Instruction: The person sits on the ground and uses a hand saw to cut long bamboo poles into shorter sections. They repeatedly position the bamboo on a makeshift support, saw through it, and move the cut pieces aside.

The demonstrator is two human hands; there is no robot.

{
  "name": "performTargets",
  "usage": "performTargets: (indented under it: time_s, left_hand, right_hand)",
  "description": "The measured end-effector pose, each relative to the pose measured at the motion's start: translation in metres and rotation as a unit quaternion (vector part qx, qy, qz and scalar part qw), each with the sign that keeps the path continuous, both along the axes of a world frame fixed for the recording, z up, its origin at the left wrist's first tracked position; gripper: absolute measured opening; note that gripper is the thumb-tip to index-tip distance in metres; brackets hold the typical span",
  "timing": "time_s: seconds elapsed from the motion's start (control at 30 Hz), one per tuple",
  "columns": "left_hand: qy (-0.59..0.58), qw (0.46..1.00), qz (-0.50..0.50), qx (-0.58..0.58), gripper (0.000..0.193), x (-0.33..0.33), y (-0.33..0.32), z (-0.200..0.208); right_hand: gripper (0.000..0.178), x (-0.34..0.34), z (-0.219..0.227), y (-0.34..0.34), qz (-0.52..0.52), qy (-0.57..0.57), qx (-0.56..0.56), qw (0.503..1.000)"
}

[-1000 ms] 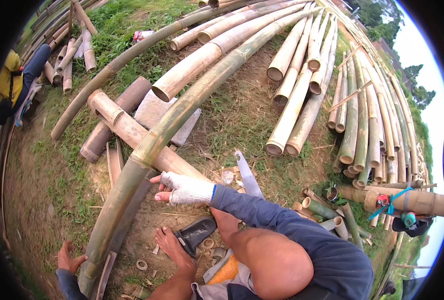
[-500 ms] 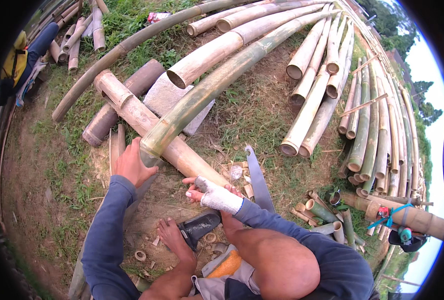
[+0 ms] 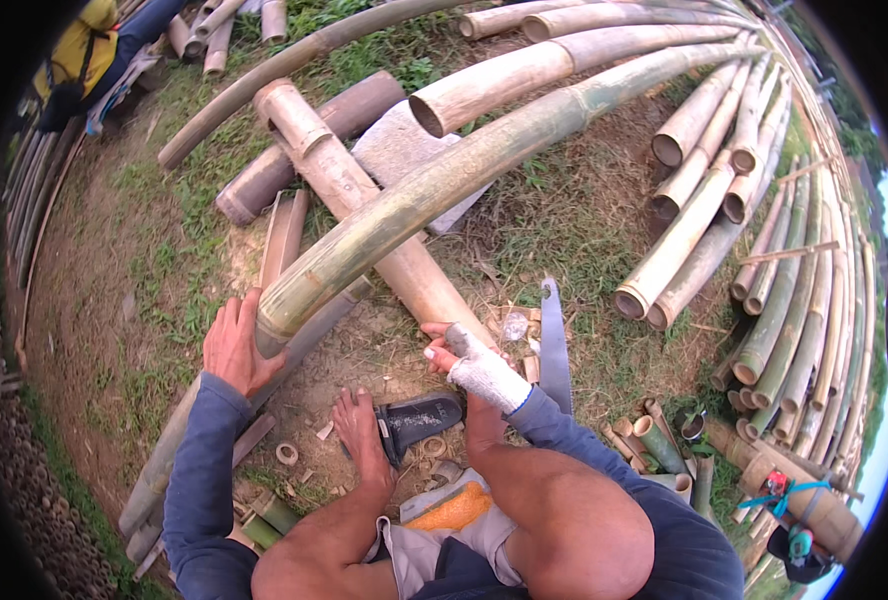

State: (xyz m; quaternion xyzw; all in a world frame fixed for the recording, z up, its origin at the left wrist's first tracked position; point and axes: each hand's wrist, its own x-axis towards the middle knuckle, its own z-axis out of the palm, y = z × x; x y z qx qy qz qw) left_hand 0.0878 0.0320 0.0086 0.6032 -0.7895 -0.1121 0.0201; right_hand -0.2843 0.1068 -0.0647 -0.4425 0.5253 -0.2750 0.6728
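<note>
A long green-brown bamboo pole [image 3: 419, 200] lies across a paler bamboo support [image 3: 419, 280], its cut end jutting past it toward me. My left hand [image 3: 236, 345] grips that cut end from the left, the fingers closed about its rim. In a white, fingertip-less work glove, my right hand [image 3: 479, 368] hovers by the support's near end. Its bare fingers point left, somewhat apart, and nothing shows in them. A hand saw blade [image 3: 554, 345] stands beside the right wrist, its handle out of sight.
A pale stone block [image 3: 399, 150] and a dark bamboo log [image 3: 254, 190] lie beneath the support. Stacked bamboo poles [image 3: 784, 310] fill the right side. A black sandal [image 3: 419, 420] lies between my feet among offcuts. At the upper left, a person in yellow [image 3: 84, 50] is partly visible.
The green-brown pole has slid nearer and left with my left hand, so more of it extends past the support. My right hand's fingers have drawn in slightly. The whole view has shifted too.
</note>
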Motion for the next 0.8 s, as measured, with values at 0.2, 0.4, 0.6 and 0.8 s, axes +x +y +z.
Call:
performTargets:
  time_s: [0.2,0.4,0.6,0.8]
  left_hand:
    - [-0.125,0.988,0.084,0.014,0.103,0.153,0.086,-0.024]
    - [-0.054,0.982,0.175,-0.055,0.087,0.175,0.144,-0.025]
    - [0.038,0.901,0.43,-0.032,0.057,0.15,0.263,-0.017]
    - [0.033,0.889,0.452,0.065,0.055,0.137,0.311,-0.099]
  right_hand:
    - [0.052,-0.01,0.0,0.005,0.027,0.007,-0.001,1.0]
    - [0.056,-0.016,-0.028,0.029,0.068,0.033,0.057,0.996]
    - [0.077,-0.02,-0.078,0.015,0.172,-0.009,0.067,0.983]
    - [0.062,-0.003,-0.053,0.025,0.137,0.043,0.016,0.989]
